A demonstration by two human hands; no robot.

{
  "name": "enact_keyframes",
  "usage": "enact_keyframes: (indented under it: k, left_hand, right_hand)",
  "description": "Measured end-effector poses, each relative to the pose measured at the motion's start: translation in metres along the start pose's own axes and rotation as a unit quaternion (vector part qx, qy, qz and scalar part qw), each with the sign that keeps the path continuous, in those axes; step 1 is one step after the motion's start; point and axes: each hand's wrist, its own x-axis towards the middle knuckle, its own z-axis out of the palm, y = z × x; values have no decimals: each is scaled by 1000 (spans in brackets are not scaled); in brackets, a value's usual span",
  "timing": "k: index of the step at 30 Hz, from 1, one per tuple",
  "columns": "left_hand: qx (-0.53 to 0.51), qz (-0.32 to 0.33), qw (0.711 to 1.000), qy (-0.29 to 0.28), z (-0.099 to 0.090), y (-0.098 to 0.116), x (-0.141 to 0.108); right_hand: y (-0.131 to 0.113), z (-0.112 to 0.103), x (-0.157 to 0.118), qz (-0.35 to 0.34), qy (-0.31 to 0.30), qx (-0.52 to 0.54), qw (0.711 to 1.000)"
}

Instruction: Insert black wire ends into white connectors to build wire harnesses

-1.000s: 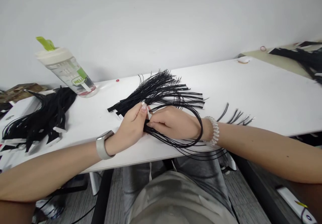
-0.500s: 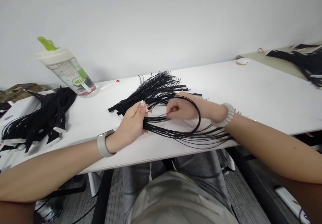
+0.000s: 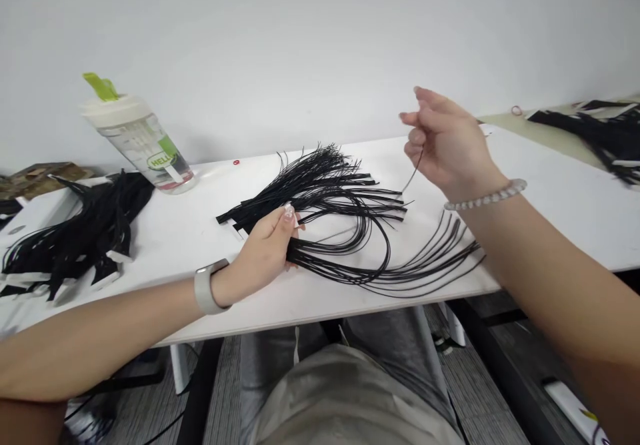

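Observation:
My left hand is closed around one end of a bundle of thin black cables, thumb on top over a bit of white. From there the cables loop and fan out to the right across the white table. Raised above the table at the right, my right hand has its fingers curled, pinching a single thin black cable that hangs down from it. A pile of more black cables lies just behind my left hand, frayed ends pointing up and right.
A clear bottle with a green spout stands at the back left. Black cable bundles with white ends lie left of it. Another dark bundle rests on a surface at the far right. The table's front edge is close to my lap.
My right hand has moved up and right from beside the left hand, drawing one cable out with it. The looped cables have loosened and spread. My left hand stays in place.

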Motion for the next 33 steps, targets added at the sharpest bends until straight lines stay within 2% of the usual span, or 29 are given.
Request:
enact_keyframes:
  k: [2, 4, 8, 10, 12, 14, 20, 33]
  left_hand:
    - [13, 6, 1000, -6, 1, 2, -1]
    - [32, 11, 999, -8, 2, 3, -1]
    - [81, 14, 997, 0, 2, 5, -3]
    - [103, 15, 995, -1, 1, 7, -3]
    - [113, 13, 994, -4, 2, 8, -3]
    - [112, 9, 994, -9, 2, 9, -3]
    - [119, 23, 992, -20, 2, 7, -3]
    - [137, 39, 989, -27, 2, 11, -5]
  right_hand:
    - [1, 10, -15, -40, -79, -70, 994]
    - [6, 21, -32, -94, -160, -151, 971]
    - [20, 38, -56, -239, -297, -287, 879]
    - [25, 42, -63, -288, -334, -319, 839]
    - [28, 43, -66, -307, -345, -344, 818]
    - [30, 43, -67, -308, -338, -358, 814]
    - [29, 41, -68, -276, -333, -352, 830]
    - [28, 41, -71, -294, -358, -362, 809]
